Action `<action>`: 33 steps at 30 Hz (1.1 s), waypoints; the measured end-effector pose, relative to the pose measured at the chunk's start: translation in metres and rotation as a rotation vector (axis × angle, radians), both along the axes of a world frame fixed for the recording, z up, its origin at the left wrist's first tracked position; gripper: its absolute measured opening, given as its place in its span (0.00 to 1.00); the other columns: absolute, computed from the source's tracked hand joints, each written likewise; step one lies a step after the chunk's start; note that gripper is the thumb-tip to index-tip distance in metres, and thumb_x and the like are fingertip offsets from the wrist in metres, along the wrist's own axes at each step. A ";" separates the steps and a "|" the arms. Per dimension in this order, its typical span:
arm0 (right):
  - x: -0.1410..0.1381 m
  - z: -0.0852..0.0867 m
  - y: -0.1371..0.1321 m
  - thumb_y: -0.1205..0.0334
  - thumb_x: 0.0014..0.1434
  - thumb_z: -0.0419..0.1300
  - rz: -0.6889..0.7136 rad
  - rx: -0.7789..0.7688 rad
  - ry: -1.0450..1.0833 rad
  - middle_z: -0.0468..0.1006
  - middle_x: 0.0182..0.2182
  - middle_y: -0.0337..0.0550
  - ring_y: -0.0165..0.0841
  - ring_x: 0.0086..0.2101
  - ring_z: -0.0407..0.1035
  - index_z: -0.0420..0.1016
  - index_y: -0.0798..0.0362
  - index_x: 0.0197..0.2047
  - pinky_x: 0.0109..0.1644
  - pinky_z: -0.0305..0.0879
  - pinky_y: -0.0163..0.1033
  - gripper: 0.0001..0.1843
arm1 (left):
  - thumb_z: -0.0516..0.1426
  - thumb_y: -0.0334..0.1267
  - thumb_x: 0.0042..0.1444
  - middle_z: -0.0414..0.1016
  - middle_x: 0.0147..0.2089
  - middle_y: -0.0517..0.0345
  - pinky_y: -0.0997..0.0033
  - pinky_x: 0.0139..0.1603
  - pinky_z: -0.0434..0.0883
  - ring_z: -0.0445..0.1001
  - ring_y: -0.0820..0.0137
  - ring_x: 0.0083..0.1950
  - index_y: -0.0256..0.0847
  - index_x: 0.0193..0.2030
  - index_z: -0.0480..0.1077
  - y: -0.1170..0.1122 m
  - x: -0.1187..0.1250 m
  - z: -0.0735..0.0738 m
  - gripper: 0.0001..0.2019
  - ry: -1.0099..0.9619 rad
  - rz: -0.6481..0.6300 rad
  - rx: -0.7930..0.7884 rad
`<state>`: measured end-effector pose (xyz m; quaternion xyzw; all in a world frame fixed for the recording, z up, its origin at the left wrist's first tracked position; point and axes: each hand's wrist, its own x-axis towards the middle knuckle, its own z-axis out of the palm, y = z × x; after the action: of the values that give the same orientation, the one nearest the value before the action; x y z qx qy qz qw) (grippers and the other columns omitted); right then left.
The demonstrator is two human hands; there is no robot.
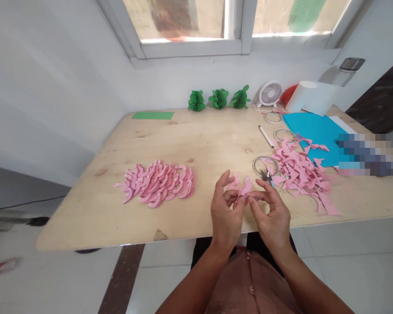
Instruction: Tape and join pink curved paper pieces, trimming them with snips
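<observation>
Both hands meet over the near edge of the wooden table (190, 148). My left hand (225, 209) and my right hand (271, 211) pinch a small pink paper piece (242, 187) between their fingertips, each holding one side of it. To the left lies a pile of curved pink cut-outs (159, 182). To the right lies a heap of pink paper scraps (298, 172), with small scissors (267, 175) beside a wire ring (265, 165).
Three green paper ornaments (218, 99) stand at the back by the wall, near a small white fan (270, 93). A green sheet (153, 115), a blue sheet (316, 131), a white roll (309, 98), a pen (266, 136) and more wire rings (273, 117) lie on the table.
</observation>
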<state>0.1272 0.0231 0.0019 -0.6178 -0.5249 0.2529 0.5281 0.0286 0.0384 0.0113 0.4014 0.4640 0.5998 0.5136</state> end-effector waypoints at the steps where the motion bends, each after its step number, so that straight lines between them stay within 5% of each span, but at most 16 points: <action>1: 0.000 -0.001 0.000 0.63 0.55 0.60 0.002 0.001 -0.002 0.81 0.33 0.40 0.37 0.39 0.74 0.67 0.49 0.54 0.57 0.61 0.53 0.22 | 0.57 0.23 0.50 0.67 0.53 0.55 0.78 0.38 0.74 0.74 0.78 0.37 0.51 0.58 0.63 0.000 0.000 -0.001 0.30 0.002 0.009 0.002; 8: -0.002 -0.004 -0.004 0.65 0.60 0.55 0.046 0.022 -0.026 0.81 0.37 0.43 0.37 0.42 0.74 0.65 0.49 0.56 0.53 0.64 0.51 0.20 | 0.56 0.22 0.50 0.66 0.53 0.55 0.78 0.37 0.74 0.74 0.78 0.36 0.51 0.59 0.62 0.001 0.001 -0.004 0.31 0.023 0.068 0.025; 18: -0.010 -0.003 -0.014 0.69 0.61 0.51 0.078 0.176 -0.339 0.77 0.45 0.48 0.39 0.46 0.71 0.60 0.49 0.59 0.52 0.63 0.52 0.23 | 0.57 0.24 0.50 0.64 0.54 0.53 0.74 0.37 0.75 0.75 0.76 0.37 0.50 0.61 0.59 0.003 0.000 -0.007 0.32 0.042 0.095 0.025; 25: -0.004 -0.004 -0.011 0.67 0.60 0.52 0.069 0.151 -0.304 0.75 0.48 0.50 0.40 0.44 0.70 0.62 0.48 0.59 0.48 0.65 0.51 0.22 | 0.57 0.23 0.48 0.64 0.54 0.54 0.77 0.34 0.74 0.74 0.78 0.35 0.50 0.60 0.60 0.004 -0.003 0.000 0.32 -0.040 0.081 -0.011; 33: 0.000 0.002 -0.002 0.61 0.57 0.58 0.067 0.020 -0.078 0.76 0.34 0.41 0.36 0.36 0.70 0.65 0.50 0.56 0.47 0.65 0.47 0.23 | 0.58 0.25 0.48 0.66 0.54 0.53 0.77 0.34 0.73 0.75 0.77 0.35 0.50 0.59 0.61 -0.001 0.000 0.008 0.31 -0.060 0.051 -0.046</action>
<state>0.1268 0.0212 0.0036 -0.6042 -0.5679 0.2407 0.5044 0.0281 0.0371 0.0194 0.3595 0.4722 0.6135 0.5210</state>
